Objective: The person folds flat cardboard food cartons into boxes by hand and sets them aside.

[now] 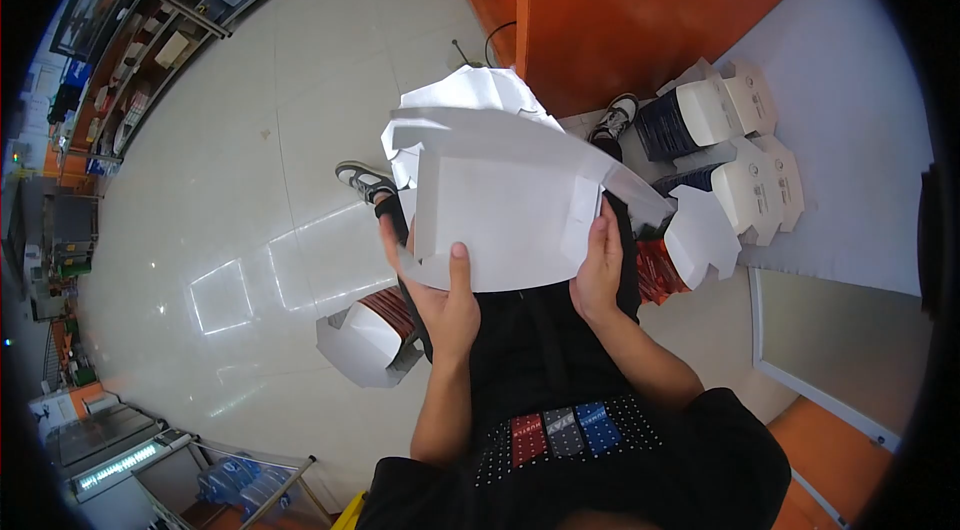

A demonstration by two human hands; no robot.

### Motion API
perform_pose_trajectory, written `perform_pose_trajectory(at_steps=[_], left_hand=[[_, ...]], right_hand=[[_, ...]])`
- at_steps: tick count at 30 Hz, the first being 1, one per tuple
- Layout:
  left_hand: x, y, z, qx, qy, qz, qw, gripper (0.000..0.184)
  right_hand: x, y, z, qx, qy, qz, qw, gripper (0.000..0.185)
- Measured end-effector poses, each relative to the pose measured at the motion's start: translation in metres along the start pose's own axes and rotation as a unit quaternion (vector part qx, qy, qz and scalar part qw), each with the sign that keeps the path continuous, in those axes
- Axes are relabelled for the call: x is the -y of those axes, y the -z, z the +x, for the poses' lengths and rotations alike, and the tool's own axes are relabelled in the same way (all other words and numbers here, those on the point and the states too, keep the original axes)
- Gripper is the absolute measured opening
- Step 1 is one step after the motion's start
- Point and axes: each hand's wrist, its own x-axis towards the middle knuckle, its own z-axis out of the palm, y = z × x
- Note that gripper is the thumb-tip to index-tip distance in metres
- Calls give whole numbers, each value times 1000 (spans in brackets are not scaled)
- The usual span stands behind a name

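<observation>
A white cardboard box [505, 200], partly folded with raised sides and curved flaps, lies over my lap. My left hand [445, 300] grips its lower left corner, the thumb on the inside. At the lower right side, my right hand [600, 265] holds the box wall, with the thumb near a folded corner. Behind the box's far edge is another crumpled-looking white piece [470, 90]. Some of the fingers on both hands are hidden behind the cardboard.
Stacks of nested cartons stand on the floor at the right [710, 115], at the near right [700, 240] and at the left [370, 330]. An orange cabinet [640, 10] rises ahead. Shelves [150, 40] line the far left, and water bottles [240, 485] are at the lower left.
</observation>
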Motion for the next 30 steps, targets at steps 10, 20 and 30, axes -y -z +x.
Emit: perform_pose_trajectory(at_steps=[10,20,30], left_hand=[[6,14,-9,293,-148,328,886,91],[4,29,-17,281,-240,413,832,97],[35,32,-27,128,-455,263,841,38]], right_hand=[[64,4,2,276,-232,-9,933,44],[42,-28,31,224,-265,106,932,32],[57,-35,18,153,-239,170,944,13]])
